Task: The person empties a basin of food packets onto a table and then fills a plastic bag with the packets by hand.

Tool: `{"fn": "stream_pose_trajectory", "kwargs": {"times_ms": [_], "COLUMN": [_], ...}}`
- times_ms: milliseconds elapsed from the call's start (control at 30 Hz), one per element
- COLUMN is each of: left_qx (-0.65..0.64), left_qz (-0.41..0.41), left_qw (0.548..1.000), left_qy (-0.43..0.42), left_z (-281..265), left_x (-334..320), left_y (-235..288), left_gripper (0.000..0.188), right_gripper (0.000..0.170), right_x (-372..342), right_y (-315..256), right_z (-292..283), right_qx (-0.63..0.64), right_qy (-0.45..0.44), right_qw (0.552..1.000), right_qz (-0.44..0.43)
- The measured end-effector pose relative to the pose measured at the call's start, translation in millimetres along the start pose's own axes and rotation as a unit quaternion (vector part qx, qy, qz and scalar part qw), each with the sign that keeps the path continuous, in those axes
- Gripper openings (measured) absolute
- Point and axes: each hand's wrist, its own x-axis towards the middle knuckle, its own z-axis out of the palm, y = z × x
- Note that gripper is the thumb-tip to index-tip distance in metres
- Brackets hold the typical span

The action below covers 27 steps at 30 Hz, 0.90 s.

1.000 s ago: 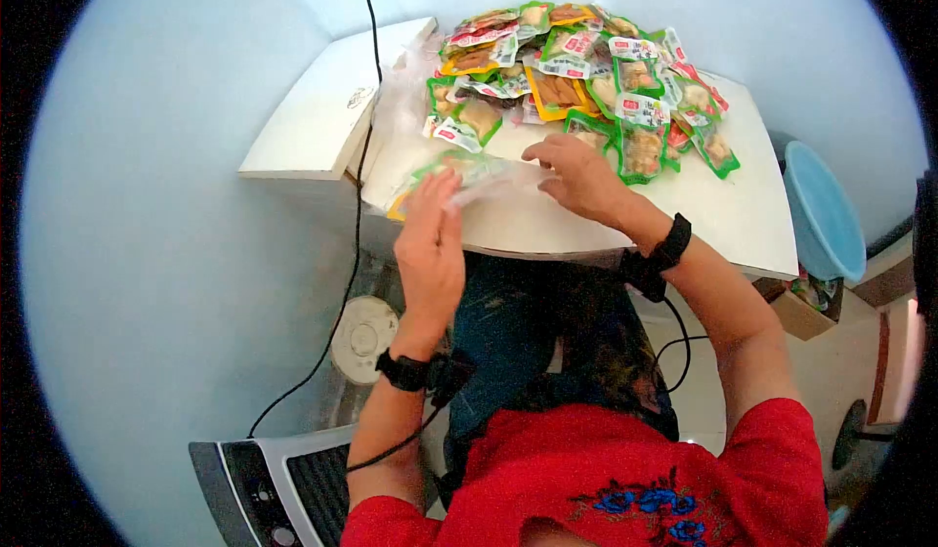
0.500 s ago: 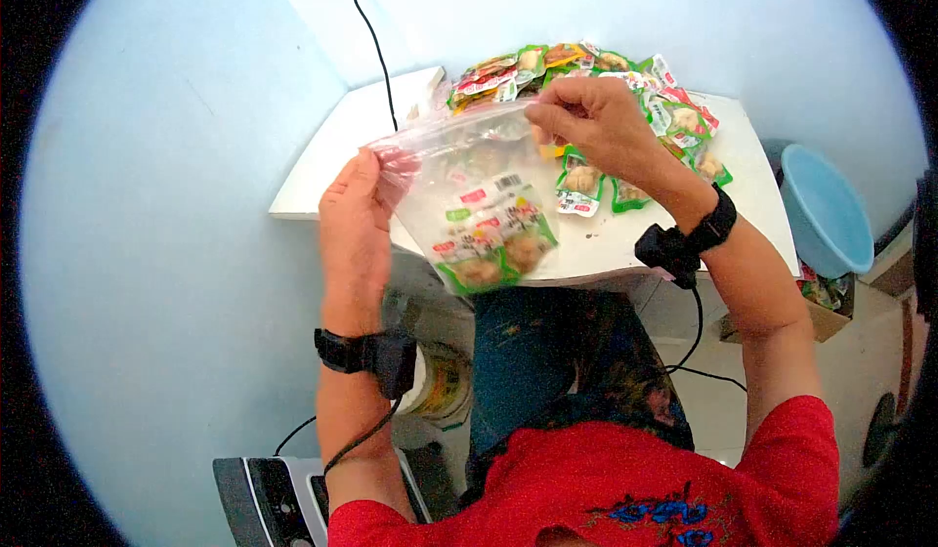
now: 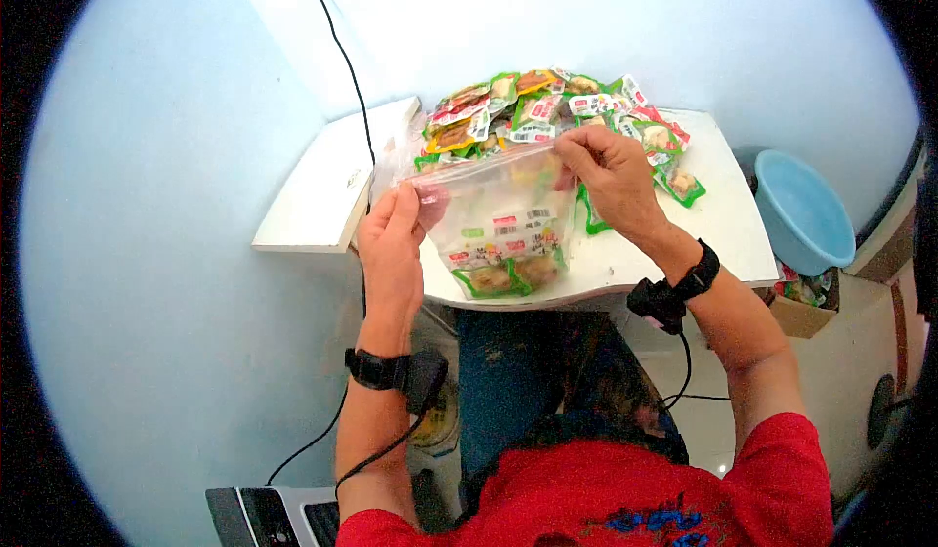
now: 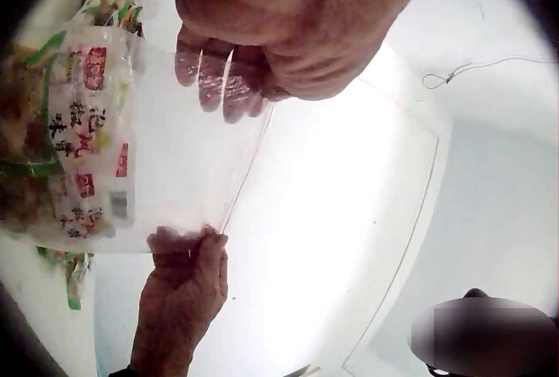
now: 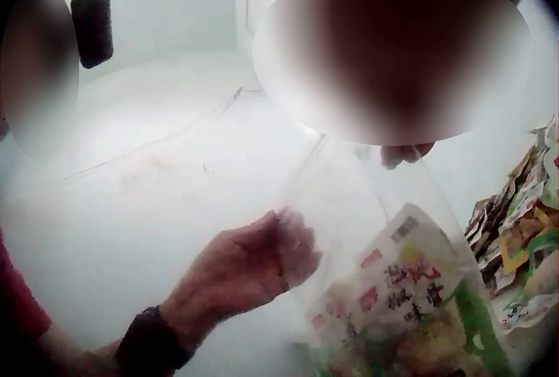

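On my feed, the left hand (image 3: 393,244) has its fingers pinched on the left top corner of a clear bag (image 3: 493,200), and the right hand (image 3: 618,181) pinches the right top corner. The bag hangs between them over the near side of the worktop (image 3: 708,244), food packets (image 3: 508,273) at its bottom. I see a pile of packets (image 3: 537,109) beyond it and a blue basin (image 3: 803,213) to the right

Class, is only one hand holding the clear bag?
No, the left hand and right hand each grip a top corner of the clear bag.
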Motion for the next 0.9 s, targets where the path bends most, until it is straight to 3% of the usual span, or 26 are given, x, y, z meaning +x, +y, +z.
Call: {"fn": "stream_pose_trajectory", "kwargs": {"times_ms": [167, 200, 300, 367, 467, 567, 767, 900], "left_qx": [0.066, 0.153, 0.380, 0.488, 0.510, 0.508, 0.460, 0.482], "left_qz": [0.043, 0.081, 0.198, 0.275, 0.308, 0.257, 0.197, 0.186], "left_qw": [0.997, 0.985, 0.903, 0.823, 0.792, 0.805, 0.848, 0.836], "left_qy": [0.011, 0.002, -0.044, -0.095, -0.133, -0.168, -0.175, -0.184], "left_z": [2.4, 3.4, 9.8, 17.8, 25.8, 33.8, 42.1, 45.7], "left_x": [-0.7, -0.6, 2.5, 4.0, 12.9, 21.8, 24.3, 24.6], "left_y": [17.0, 19.8, 33.7, 47.4, 49.6, 52.8, 63.3, 67.7], "left_gripper": [0.028, 0.028, 0.033, 0.039, 0.030, 0.017, 0.010, 0.009], "right_gripper": [0.016, 0.016, 0.016, 0.016, 0.016, 0.015, 0.015, 0.016], "right_x": [1.9, 2.5, 3.2, 2.1, 0.9, 2.4, 7.1, 10.2], "right_y": [0.9, 1.1, 0.9, 0.5, -1.5, -1.4, -2.3, -4.7], "right_z": [-1.0, -0.8, -0.9, -0.7, -0.9, -5.3, -5.6, 0.7], "right_qx": [0.053, 0.049, 0.040, 0.037, 0.034, 0.033, 0.044, 0.004], "right_qy": [-0.003, -0.004, -0.011, -0.015, -0.018, -0.024, -0.027, -0.051], "right_qw": [0.999, 0.999, 0.999, 0.999, 0.999, 0.999, 0.999, 0.997], "right_qz": [0.008, 0.010, 0.001, -0.003, -0.016, -0.021, -0.012, -0.063]}}
